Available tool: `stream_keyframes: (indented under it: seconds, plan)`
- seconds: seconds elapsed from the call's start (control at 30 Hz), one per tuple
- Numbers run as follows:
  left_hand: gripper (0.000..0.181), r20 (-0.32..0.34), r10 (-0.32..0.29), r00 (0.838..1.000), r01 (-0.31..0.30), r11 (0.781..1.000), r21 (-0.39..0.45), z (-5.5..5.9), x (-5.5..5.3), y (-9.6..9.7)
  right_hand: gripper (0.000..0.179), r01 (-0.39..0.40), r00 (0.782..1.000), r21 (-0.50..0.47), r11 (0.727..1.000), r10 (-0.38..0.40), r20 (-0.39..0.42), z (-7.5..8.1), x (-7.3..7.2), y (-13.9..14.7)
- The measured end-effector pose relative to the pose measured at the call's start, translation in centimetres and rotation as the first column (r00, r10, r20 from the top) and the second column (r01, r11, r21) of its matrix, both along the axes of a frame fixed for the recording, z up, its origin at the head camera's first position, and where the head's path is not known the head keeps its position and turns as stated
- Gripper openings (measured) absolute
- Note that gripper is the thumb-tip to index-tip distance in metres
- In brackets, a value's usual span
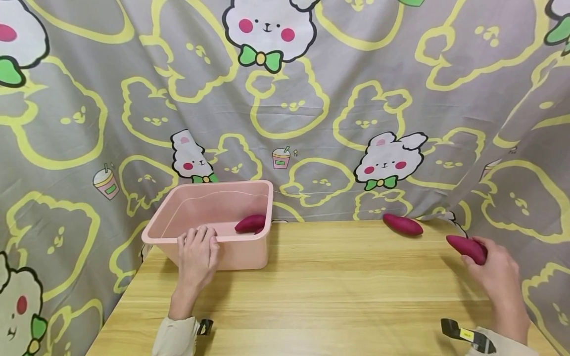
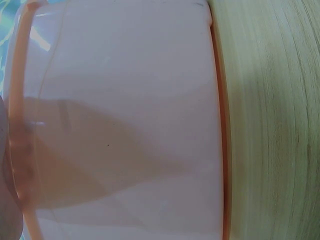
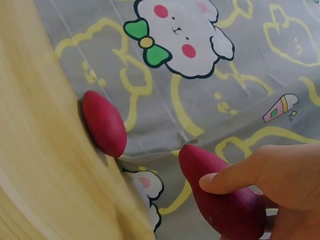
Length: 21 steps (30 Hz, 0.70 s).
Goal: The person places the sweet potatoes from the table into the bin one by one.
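A pink plastic bin (image 1: 240,254) stands at the back left of the table, with purple sweet potatoes (image 1: 249,223) lying in its right end. My left hand (image 1: 198,254) grips the bin's front rim, fingers curled over the edge; in the left wrist view the bin's side wall (image 2: 125,120) fills most of the picture. At the right, my right hand (image 1: 496,264) holds a purple sweet potato (image 3: 215,200) between thumb and fingers, raised over the table. Another sweet potato (image 1: 403,225) rests on the table near the back edge, left of that hand.
The wood-grain table (image 1: 329,287) stretches between the two hands. A grey curtain (image 1: 303,94) with rabbit prints hangs right behind the table's back edge and along both sides. Black straps (image 1: 467,335) are worn at the wrists.
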<state>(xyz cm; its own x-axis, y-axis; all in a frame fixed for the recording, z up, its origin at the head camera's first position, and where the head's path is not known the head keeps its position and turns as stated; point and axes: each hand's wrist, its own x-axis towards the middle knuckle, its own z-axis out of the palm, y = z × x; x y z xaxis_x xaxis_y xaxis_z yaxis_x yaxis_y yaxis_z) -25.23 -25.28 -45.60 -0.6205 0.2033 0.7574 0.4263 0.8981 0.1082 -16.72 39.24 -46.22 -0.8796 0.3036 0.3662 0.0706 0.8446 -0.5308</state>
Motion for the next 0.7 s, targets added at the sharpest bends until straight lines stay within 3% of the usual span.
stream_keyframes:
  seconds: [0.7]
  plan:
    - [0.033, 0.002, 0.000, 1.000, 0.000, 1.000, -0.003, 0.1, 0.1, 0.1, 0.057, 0.012, 0.997, 0.020, 1.000, -0.011, -0.077, 2.8, 0.3, -2.1]
